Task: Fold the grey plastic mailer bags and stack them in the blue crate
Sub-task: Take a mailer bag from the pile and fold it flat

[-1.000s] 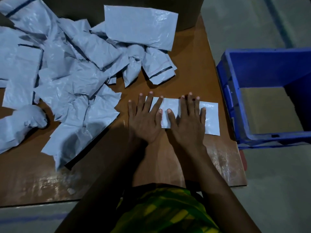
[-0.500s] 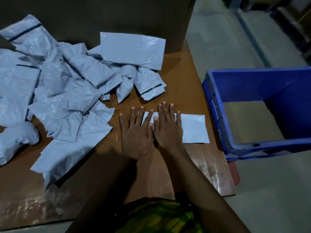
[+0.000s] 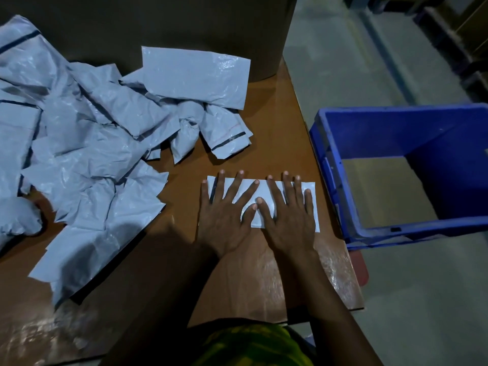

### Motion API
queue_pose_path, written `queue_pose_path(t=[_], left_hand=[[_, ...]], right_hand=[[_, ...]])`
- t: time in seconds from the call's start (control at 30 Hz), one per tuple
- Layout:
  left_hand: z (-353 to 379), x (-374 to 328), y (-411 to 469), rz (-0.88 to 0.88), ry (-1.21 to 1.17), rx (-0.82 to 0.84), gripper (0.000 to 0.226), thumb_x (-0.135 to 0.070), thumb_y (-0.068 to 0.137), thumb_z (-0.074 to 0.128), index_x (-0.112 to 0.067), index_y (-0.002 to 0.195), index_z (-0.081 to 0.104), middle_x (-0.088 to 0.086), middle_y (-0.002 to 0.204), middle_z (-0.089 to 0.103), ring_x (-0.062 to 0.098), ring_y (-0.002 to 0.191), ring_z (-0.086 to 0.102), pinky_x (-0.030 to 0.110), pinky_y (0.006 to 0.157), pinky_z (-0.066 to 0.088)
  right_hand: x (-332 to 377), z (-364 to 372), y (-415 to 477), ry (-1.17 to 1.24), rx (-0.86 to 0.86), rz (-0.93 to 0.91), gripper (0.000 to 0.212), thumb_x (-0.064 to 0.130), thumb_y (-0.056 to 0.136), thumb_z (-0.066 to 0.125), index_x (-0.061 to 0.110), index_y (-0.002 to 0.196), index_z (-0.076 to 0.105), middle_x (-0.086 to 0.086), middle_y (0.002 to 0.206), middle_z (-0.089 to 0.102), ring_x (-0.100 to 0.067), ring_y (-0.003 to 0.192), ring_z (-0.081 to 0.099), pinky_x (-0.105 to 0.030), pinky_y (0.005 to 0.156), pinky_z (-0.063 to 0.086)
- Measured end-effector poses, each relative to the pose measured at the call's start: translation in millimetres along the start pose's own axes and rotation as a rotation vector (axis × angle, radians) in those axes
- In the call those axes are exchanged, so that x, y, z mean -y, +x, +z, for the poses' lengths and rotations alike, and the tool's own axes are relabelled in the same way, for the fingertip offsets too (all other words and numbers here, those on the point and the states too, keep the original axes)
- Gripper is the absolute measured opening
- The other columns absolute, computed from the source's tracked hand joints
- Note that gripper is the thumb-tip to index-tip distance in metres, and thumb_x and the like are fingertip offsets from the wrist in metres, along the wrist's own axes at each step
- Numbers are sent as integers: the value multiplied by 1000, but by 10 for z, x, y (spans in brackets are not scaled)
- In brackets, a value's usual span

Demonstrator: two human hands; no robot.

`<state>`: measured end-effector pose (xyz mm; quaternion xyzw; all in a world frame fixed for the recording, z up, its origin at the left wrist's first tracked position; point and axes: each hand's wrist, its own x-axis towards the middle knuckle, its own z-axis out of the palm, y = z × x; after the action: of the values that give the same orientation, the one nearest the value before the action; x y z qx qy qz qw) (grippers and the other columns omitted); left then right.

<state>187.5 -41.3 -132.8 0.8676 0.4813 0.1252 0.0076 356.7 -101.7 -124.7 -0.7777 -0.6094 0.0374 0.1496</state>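
Note:
A folded grey mailer bag (image 3: 264, 191) lies flat on the brown table near its right edge. My left hand (image 3: 224, 215) presses on the bag's left part with spread, straight fingers. My right hand (image 3: 287, 215) presses flat on its right part, and the two thumbs touch in the middle. A heap of crumpled grey mailer bags (image 3: 87, 143) covers the table's left and back. The blue crate (image 3: 390, 228) stands just off the table's right edge, with nothing in its visible bottom.
The brown table (image 3: 274, 133) ends close to the crate on the right. A large dark cardboard drum (image 3: 184, 25) stands at the back of the table. Grey floor (image 3: 422, 299) lies to the right, and dark boxes sit at the far upper right.
Both hands have slid to the right along the folded bag and spread out, so they now cover nearly its whole length. The camera view has also shifted.

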Motion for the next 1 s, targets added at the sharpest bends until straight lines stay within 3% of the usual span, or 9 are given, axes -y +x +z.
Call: queue_pose_path(t=[0.27, 0.43, 0.53, 0.6, 0.67, 0.73, 0.83, 0.93, 1.0], left_hand=[[32, 7, 41, 0, 28, 54, 61, -64, 105, 24, -43, 162, 19, -3, 173, 9, 34, 159, 3, 69, 121, 9], [-38, -24, 33, -9, -53, -3, 56, -60, 106, 28, -42, 159, 32, -4, 170, 22, 28, 158, 14, 67, 121, 10], [-169, -37, -23, -79, -134, -7, 55, -57, 107, 28, -39, 158, 34, 0, 168, 30, 26, 155, 26, 66, 120, 19], [-278, -74, -135, -234, -173, -57, 51, -51, 105, 37, -34, 153, 45, 3, 161, 42, 30, 146, 40, 62, 112, 33], [-372, -104, -252, -354, -197, -116, 47, -46, 102, 46, -32, 145, 55, 2, 155, 49, 31, 138, 47, 59, 106, 36], [-398, -72, -363, -335, -295, -123, 46, -46, 99, 51, -32, 142, 58, 1, 152, 50, 29, 135, 45, 57, 105, 36], [-404, 43, -466, -206, -506, -107, 56, -59, 92, 62, -34, 142, 58, -4, 152, 46, 19, 138, 36, 51, 109, 38], [-380, 132, -500, -192, -626, -79, 73, -73, 72, 73, -35, 135, 65, -6, 150, 47, 13, 138, 31, 45, 112, 34], [-370, 173, -487, -197, -661, -70, 69, -69, 67, 80, -35, 127, 70, -6, 148, 50, 16, 136, 34, 49, 110, 41]], right_hand=[[-6, -69, 161, -17, 264, 73, 71, 71, 98, 10, 45, 162, -5, 10, 167, -27, -16, 152, -33, -42, 121, -25], [20, -136, 142, 58, 254, 36, 70, 71, 100, 14, 43, 163, -4, 10, 169, -25, -13, 152, -33, -44, 123, -22], [-32, -294, 1, 378, 104, -18, 68, 59, 103, 41, 32, 163, 24, 10, 173, -2, -12, 158, -14, -34, 125, -15], [-120, -433, -194, 468, -40, -7, 55, 50, 101, 56, 28, 151, 50, 7, 168, 27, -14, 158, 13, -34, 127, 7], [-206, -536, -378, 428, -129, -20, 39, 41, 97, 69, 26, 133, 67, 7, 151, 50, -13, 146, 36, -36, 117, 33], [-280, -543, -509, 364, -112, -34, 31, 37, 91, 79, 26, 120, 74, 10, 139, 58, -12, 136, 45, -33, 106, 41], [-336, -470, -537, 333, -85, -95, 22, 32, 89, 81, 26, 110, 78, 9, 128, 64, -14, 125, 53, -39, 98, 50], [-287, -433, -497, 292, -159, -150, 8, 24, 92, 77, 22, 100, 79, 6, 117, 69, -15, 114, 59, -40, 93, 51], [-240, -431, -477, 208, -208, -210, 5, 18, 94, 73, 18, 95, 77, 3, 109, 71, -19, 107, 61, -40, 88, 50]])
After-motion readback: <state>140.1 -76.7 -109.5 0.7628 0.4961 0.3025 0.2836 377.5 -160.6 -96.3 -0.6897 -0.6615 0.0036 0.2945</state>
